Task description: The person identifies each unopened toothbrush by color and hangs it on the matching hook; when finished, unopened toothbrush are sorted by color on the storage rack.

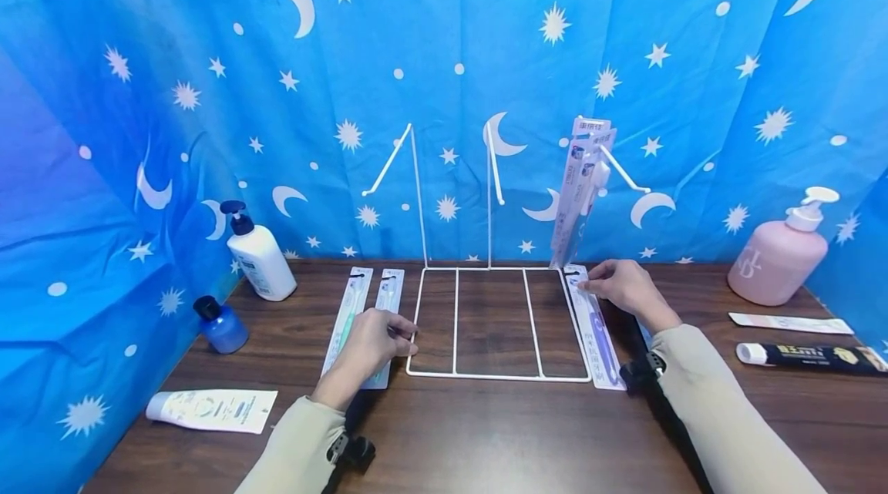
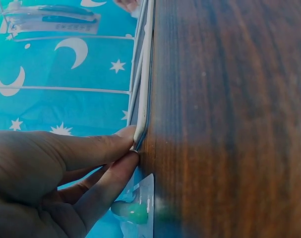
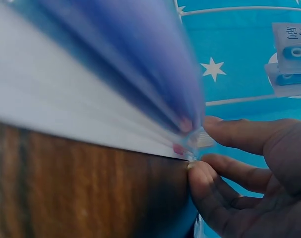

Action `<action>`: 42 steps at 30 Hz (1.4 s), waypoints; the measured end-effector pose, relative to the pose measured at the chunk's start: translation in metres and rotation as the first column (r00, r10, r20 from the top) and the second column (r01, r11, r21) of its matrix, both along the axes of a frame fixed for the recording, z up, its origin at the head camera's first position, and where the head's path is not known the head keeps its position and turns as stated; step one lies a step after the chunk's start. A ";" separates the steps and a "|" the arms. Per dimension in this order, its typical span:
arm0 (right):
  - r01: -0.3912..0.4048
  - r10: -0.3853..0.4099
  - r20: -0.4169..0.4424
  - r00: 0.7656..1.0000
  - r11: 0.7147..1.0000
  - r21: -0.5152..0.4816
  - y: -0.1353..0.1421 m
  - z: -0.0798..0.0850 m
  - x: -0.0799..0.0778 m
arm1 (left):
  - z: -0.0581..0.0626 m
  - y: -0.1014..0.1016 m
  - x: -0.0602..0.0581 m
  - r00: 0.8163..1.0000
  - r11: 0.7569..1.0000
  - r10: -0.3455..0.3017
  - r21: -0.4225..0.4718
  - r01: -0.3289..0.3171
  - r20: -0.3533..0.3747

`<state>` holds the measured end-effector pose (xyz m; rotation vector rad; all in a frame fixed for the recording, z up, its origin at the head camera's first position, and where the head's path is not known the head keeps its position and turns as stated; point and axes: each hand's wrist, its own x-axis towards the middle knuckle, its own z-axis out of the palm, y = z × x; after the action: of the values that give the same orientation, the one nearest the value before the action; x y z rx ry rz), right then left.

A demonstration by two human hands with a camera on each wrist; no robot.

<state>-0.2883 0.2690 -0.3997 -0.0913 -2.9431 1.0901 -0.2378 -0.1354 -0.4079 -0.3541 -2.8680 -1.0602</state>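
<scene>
A white wire rack [image 1: 497, 378] with three upright prongs stands at the back of the table. My left hand [image 1: 371, 340] is at its left side; in the left wrist view, thumb and forefinger pinch the rack's rounded wire corner [image 2: 141, 130]. Right of the rack lies a packaged purple toothbrush [image 1: 602, 340]. My right hand [image 1: 627, 290] pinches the edge of this pack near its upper end, between thumb and fingers. Packaged toothbrushes [image 1: 574, 193] hang from the rack's right prong. Left of the rack lie a packaged green toothbrush [image 1: 350, 309] and another toothbrush pack [image 1: 388, 290], partly behind my left hand.
At left stand a white pump bottle [image 1: 267, 259] and a small blue bottle [image 1: 226, 331], with a white tube [image 1: 215, 411] lying nearer. At right are a pink pump bottle [image 1: 777, 259], a thin white packet [image 1: 791, 323] and a black tube [image 1: 812, 356]. A blue curtain [image 1: 430, 24] backs the table.
</scene>
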 end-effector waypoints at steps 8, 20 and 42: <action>0.031 -0.030 0.032 0.999 0.999 -0.020 0.001 0.001 0.001 | 0.000 0.000 0.002 1.000 1.000 0.003 -0.002 -0.003 0.007; 0.054 -0.055 -0.048 0.997 0.998 -0.032 0.006 0.018 0.008 | -0.001 0.002 0.003 1.000 1.000 -0.004 0.006 0.004 0.011; 0.021 -0.050 -0.188 0.981 0.988 -0.154 0.029 0.076 0.038 | 0.001 0.001 0.001 1.000 1.000 -0.002 -0.011 0.001 -0.003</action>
<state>-0.2505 0.2976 -0.3240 -0.0362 -2.6781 1.2399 -0.2364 -0.1345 -0.4068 -0.3585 -2.8718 -1.0441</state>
